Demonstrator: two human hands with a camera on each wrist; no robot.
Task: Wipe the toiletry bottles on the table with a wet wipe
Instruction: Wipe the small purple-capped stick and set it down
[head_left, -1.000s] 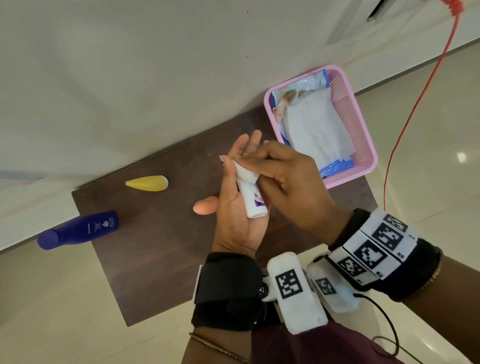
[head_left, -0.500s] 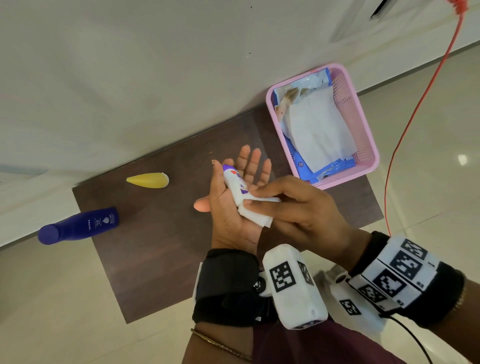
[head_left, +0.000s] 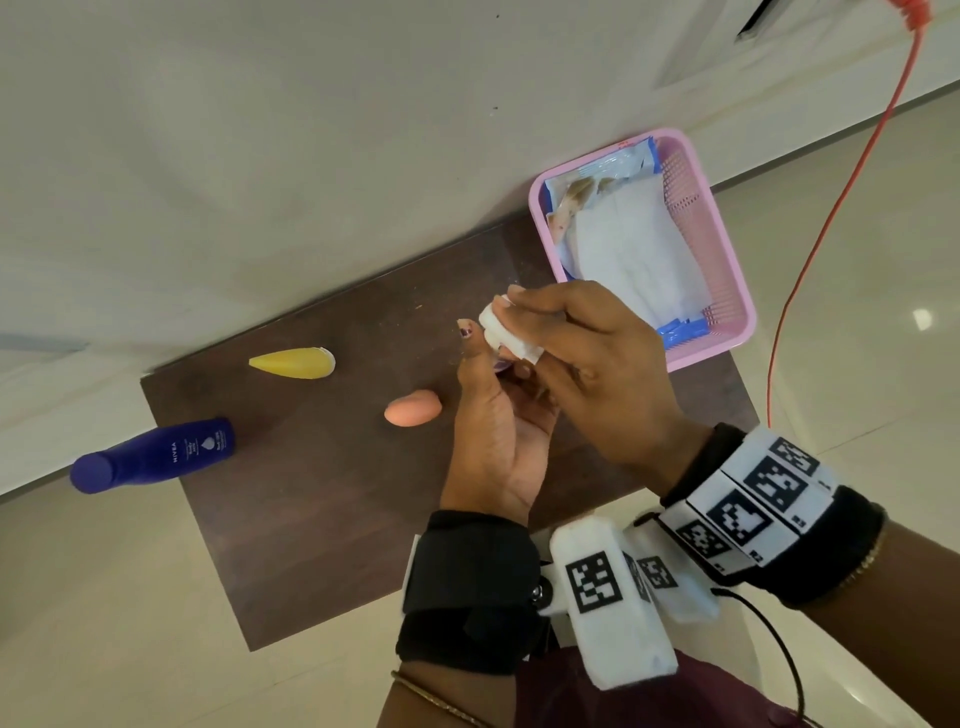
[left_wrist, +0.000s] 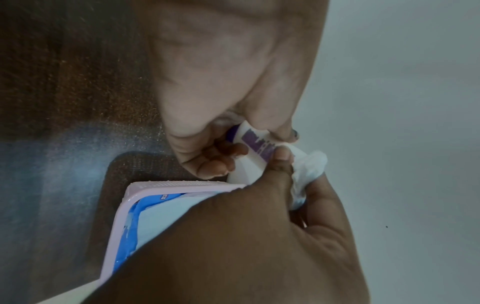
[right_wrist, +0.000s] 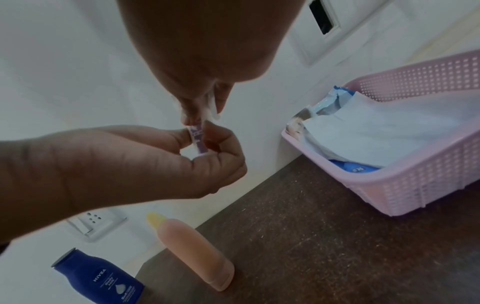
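White tube (left_wrist: 255, 153) with purple print sits in the left hand (head_left: 493, 441), fingers curled round it, held above the table (head_left: 322, 519). Right hand (head_left: 597, 379) pinches a wet wipe (head_left: 506, 338) over the tube's upper end.

Head view: tube almost fully hidden by wipe and fingers; only a purple sliver shows. Left wrist view shows the print and the right thumb pressing the wipe (left_wrist: 307, 168) onto the tube. Right wrist view shows the tube (right_wrist: 198, 139) between left thumb and curled fingers, wipe (right_wrist: 210, 107) bunched above it.

On the table: peach bottle (head_left: 413, 408) near the left hand, yellow bottle (head_left: 293, 362) further left. Blue bottle (head_left: 150, 454) at the table's left edge; whether it rests on the table, cannot tell. Right wrist view shows peach (right_wrist: 197, 253) and blue (right_wrist: 103, 281) standing upright; from overhead that's unclear.

Pink basket (head_left: 727, 270) at the table's far right corner holds a wipes pack (head_left: 634, 249).
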